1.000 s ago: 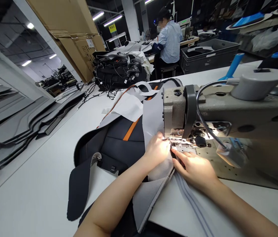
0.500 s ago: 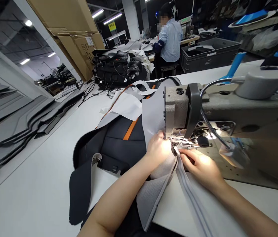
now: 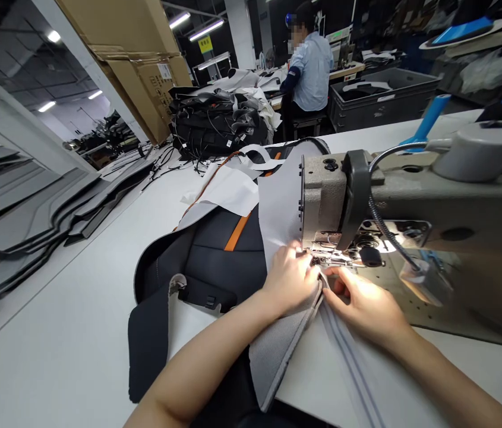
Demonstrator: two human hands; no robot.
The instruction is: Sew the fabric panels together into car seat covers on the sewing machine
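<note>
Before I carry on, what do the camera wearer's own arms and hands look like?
The left forearm and right forearm are bare, with no sleeves in view. The ungloved left hand and right hand show no watch or bracelet at the wrists. Some fingers are partly hidden, so I can't rule out rings.

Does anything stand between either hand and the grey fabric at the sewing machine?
Nothing visible does: the left hand rests on the grey fabric, and the right hand meets or nearly meets its edge, close to the sewing machine.
</note>
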